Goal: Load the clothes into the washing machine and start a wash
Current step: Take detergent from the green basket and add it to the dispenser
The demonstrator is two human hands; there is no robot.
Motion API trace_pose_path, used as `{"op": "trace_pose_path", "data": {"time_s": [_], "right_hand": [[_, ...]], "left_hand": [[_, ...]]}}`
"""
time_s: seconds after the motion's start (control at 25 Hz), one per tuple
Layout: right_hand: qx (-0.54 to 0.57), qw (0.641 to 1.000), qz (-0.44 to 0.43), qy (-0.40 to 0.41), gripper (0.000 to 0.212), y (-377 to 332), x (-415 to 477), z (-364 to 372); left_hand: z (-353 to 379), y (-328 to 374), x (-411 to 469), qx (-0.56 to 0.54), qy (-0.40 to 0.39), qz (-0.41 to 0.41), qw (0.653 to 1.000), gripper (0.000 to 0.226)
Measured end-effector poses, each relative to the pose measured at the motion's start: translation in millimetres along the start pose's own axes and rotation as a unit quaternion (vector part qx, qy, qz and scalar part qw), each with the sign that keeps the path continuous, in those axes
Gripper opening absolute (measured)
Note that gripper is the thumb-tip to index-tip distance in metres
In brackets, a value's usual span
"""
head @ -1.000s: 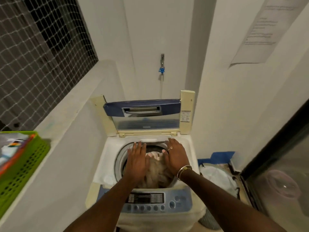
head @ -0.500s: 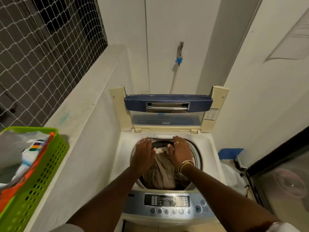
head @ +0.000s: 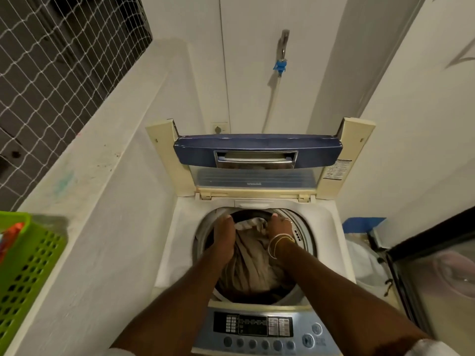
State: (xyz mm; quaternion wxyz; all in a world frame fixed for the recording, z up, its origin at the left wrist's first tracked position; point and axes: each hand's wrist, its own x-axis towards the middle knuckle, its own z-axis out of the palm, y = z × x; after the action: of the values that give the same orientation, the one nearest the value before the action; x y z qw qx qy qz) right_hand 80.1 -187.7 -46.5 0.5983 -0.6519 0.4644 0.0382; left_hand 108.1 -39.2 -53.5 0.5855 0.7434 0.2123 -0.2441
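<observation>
Both my hands are down inside the drum of the washing machine (head: pixel 177 242), right at its far rim. My left hand (head: pixel 224 238) is palm-down on the beige clothes (head: pixel 253 265), fingers together and curled over the far edge of the pile. My right hand (head: pixel 280 228) sits just beside it on the right, bangles on the wrist, fingers bent down into the same bundle; a lighter, whitish fold (head: pixel 250 224) of cloth is bunched between the two hands. Whether either hand is truly gripping or only pressing, I cannot tell, since the fingertips disappear behind the cloth. The clothes fill the middle of the drum, heaped up toward the near side, with darker fabric at the near edge. The lid (head: pixel 257 155) stands upright at the far side, blue band across its top. Nearest me is the control panel (head: pixel 259 327) with its dark display and row of round buttons. On the ledge to the left sits a green basket (head: pixel 28 268), well apart from the machine. On the far wall a tap (head: pixel 282 53) with a blue fitting hangs above the lid
</observation>
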Motion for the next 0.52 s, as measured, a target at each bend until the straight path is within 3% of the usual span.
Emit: {"op": "trace_pose_path", "data": {"time_s": [0.04, 0.16, 0.24, 0.52], "right_hand": [[0.011, 1.000, 0.023, -0.006, 0.038, 0, 10, 4], [0.209, 0.969, 0.110, -0.074, 0.040, -16, 26, 14], [0.250, 0.953, 0.120, -0.118, 0.043, -24, 31, 15], [0.354, 0.918, 0.159, -0.080, 0.032, -17, 60, 31]], "left_hand": [[6, 2, 7, -0.053, -0.012, -0.034, 0.998, 0.049], [19, 22, 4, -0.191, -0.039, -0.079, 0.978, 0.045], [30, 32, 8, -0.277, -0.041, -0.096, 0.955, 0.046], [53, 34, 34, -0.390, -0.021, -0.125, 0.912, 0.043]]}}
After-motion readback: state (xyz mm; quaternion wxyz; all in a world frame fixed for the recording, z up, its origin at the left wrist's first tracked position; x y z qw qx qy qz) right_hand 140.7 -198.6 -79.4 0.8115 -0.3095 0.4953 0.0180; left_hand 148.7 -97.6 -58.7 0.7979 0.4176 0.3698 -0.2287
